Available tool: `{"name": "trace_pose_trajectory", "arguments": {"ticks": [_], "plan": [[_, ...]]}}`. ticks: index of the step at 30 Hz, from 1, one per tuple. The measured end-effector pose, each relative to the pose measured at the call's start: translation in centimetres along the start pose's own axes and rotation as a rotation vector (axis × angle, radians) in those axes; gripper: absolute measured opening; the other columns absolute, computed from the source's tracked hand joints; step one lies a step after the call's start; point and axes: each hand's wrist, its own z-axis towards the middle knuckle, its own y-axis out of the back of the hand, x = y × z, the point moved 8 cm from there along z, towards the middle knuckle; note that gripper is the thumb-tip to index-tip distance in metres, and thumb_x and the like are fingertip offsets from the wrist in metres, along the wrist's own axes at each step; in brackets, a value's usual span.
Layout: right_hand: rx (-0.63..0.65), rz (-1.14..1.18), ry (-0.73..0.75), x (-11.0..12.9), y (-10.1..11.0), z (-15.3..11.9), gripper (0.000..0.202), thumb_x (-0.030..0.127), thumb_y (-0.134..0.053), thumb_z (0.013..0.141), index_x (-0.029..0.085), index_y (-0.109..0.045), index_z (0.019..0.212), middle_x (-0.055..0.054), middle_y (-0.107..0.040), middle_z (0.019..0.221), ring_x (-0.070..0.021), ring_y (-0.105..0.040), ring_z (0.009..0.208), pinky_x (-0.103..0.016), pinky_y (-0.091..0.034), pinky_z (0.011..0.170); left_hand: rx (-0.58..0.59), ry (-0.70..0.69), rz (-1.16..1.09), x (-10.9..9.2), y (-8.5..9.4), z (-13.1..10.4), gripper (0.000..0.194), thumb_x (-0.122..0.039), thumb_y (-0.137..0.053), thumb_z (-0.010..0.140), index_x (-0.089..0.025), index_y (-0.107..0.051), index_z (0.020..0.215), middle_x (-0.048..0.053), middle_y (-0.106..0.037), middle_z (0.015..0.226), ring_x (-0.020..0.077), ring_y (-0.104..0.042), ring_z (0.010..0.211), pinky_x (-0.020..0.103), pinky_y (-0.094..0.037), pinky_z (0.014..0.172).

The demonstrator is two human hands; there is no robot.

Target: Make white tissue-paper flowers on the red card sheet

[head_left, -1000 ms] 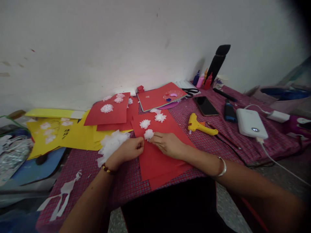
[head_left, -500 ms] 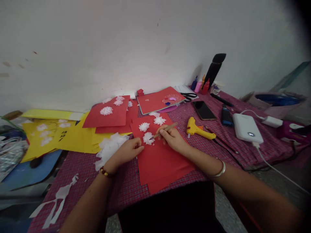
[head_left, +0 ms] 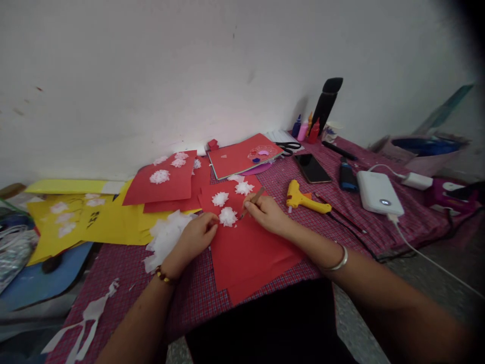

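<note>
Red paper (head_left: 250,253) lies in front of me with several white tissue-paper flowers on it. My right hand (head_left: 265,212) grips a thin wooden stick (head_left: 257,195), its lower tip close to the right edge of the lowest flower (head_left: 228,216). At the paper's left edge rests my left hand (head_left: 199,232), fingers curled with thumb and index close together; whether anything is between them I cannot make out. White tissue pieces (head_left: 166,240) are piled beside and behind my left hand.
To the right are a yellow glue gun (head_left: 306,198), a phone (head_left: 312,168), a white power bank (head_left: 379,192) and its cable. Scissors (head_left: 288,147) lie behind. Red sheets with flowers (head_left: 162,189) and yellow sheets (head_left: 109,222) are at left; paper scraps (head_left: 91,313) lie front left.
The stick's tip has moved off the lowest flower to its right side and stands steeper. My left hand has drawn slightly back from that flower. The whole view has shifted a little.
</note>
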Motion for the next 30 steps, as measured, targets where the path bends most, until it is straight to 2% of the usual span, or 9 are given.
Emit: {"name": "trace_pose_trajectory", "arguments": {"ticks": [5,9,11,16,22,27,30], "plan": [[0.098,0.044,0.029,0.5,-1.5,-0.4,0.024,0.024,-0.039,0.094,0.017,-0.058,0.081,-0.005,-0.065,0.080,-0.0160,-0.059,0.075,-0.028,-0.044,0.071,0.056,-0.039,0.061,-0.3,-0.2,0.0,0.009,-0.017,-0.047,0.082,-0.019,-0.056,0.082,0.002,-0.059,0.078,0.0174,-0.055,0.074,0.028,-0.040,0.067],[0.148,0.056,0.059,0.9,-2.1,-0.5,0.025,0.024,-0.039,0.095,0.016,-0.059,0.081,-0.006,-0.066,0.084,-0.0160,-0.060,0.076,-0.028,-0.045,0.073,0.099,-0.023,0.063,-0.3,-0.4,-0.1,0.010,-0.019,-0.047,0.083,-0.019,-0.057,0.086,0.003,-0.060,0.079,0.0177,-0.056,0.075,0.028,-0.039,0.066],[0.132,0.043,0.045,0.7,-1.9,-0.5,0.024,0.023,-0.040,0.094,0.016,-0.059,0.081,-0.006,-0.066,0.083,-0.0161,-0.060,0.076,-0.028,-0.044,0.073,0.107,-0.013,0.066,-0.3,-0.5,-0.2,0.011,-0.019,-0.047,0.083,-0.019,-0.057,0.088,0.003,-0.061,0.081,0.0178,-0.056,0.076,0.028,-0.040,0.067],[-0.002,0.019,0.008,0.2,-0.5,-0.3,0.021,0.023,-0.041,0.093,0.017,-0.057,0.079,-0.004,-0.063,0.077,-0.0153,-0.057,0.070,-0.027,-0.042,0.067,0.115,-0.010,0.063,-0.2,-0.6,-0.2,0.014,-0.020,-0.046,0.084,-0.018,-0.058,0.091,0.004,-0.062,0.085,0.0184,-0.057,0.078,0.029,-0.041,0.070],[0.092,0.057,0.042,0.7,-1.6,-0.5,0.021,0.023,-0.041,0.093,0.017,-0.057,0.080,-0.004,-0.064,0.079,-0.0156,-0.058,0.072,-0.027,-0.042,0.069,0.118,-0.015,0.065,-0.1,-0.7,-0.3,0.016,-0.020,-0.046,0.085,-0.017,-0.059,0.093,0.005,-0.062,0.085,0.0190,-0.057,0.078,0.030,-0.041,0.070],[-0.009,0.035,0.012,0.3,-0.6,-0.2,0.022,0.022,-0.040,0.093,0.017,-0.056,0.077,-0.003,-0.062,0.076,-0.0153,-0.057,0.069,-0.027,-0.041,0.066,0.114,-0.008,0.069,0.0,-0.7,-0.3,0.015,-0.020,-0.046,0.085,-0.017,-0.059,0.093,0.004,-0.062,0.086,0.0188,-0.057,0.078,0.030,-0.042,0.071],[0.026,0.063,0.003,0.2,-0.9,-0.3,0.023,0.023,-0.040,0.093,0.017,-0.055,0.077,-0.003,-0.063,0.075,-0.0151,-0.057,0.069,-0.027,-0.041,0.066,0.114,-0.019,0.062,-0.1,-0.7,-0.3,0.015,-0.019,-0.046,0.085,-0.018,-0.059,0.093,0.005,-0.063,0.089,0.0186,-0.057,0.080,0.031,-0.043,0.074]]}}
